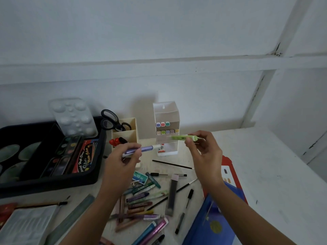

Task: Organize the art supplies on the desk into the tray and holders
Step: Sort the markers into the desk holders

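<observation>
- The left grip (122, 157) pinches a purple marker (143, 149) above the surface (265, 165), just in front of the cream holder (124, 132).
- The right grip (203, 152) pinches a green marker (184, 137), roughly level, before the clear marker box (166, 114).
- Crayons (141, 198) lie loose beneath both; the black tray (53, 184) sits left.

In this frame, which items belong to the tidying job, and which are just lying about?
In the job: left hand gripping purple marker; right hand gripping green marker; clear marker case; beige holder; black tray; loose crayons.
Just lying about: blue folder; red-edged board.
</observation>
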`<state>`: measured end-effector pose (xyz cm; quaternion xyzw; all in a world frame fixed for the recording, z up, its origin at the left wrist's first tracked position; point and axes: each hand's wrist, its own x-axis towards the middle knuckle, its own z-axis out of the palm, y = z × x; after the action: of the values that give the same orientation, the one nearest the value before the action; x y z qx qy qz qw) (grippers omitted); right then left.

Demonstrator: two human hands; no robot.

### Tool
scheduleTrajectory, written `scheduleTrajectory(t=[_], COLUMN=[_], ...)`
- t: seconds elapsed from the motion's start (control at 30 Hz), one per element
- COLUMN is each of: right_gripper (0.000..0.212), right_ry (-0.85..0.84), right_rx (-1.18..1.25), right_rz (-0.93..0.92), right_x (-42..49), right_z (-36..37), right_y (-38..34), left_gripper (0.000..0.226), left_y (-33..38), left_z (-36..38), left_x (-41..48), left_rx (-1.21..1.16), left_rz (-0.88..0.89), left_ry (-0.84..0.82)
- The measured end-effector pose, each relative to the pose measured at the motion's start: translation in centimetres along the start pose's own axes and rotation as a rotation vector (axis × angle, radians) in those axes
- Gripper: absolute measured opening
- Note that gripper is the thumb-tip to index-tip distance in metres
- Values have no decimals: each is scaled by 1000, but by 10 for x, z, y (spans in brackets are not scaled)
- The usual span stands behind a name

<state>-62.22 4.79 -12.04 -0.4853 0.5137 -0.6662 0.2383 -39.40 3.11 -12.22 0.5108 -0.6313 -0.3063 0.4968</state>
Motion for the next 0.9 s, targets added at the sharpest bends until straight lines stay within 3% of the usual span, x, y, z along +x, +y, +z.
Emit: scheduleTrajectory(t=[0.13,0.33,0.6,0.77,0.9], right_gripper=[16,17,19,21,17], right_ry=[39,79,-14,-12,-41], right_rx=[61,130,35,-32,-65], right_rz=[30,17,39,-17,-65], right_x=[11,17,23,30,37], right_z=[5,7,20,29,34], right_y=[2,1,10,7,8], left_gripper=[20,10,18,21,23], left_y=[3,8,12,15,6], left_z=[10,20,34,40,45], left_x=[16,25,34,39,50], left_rx=[51,19,102,204,278], left_rz=[46,138,334,481,499], left_ry=[-25,107,183,158,126])
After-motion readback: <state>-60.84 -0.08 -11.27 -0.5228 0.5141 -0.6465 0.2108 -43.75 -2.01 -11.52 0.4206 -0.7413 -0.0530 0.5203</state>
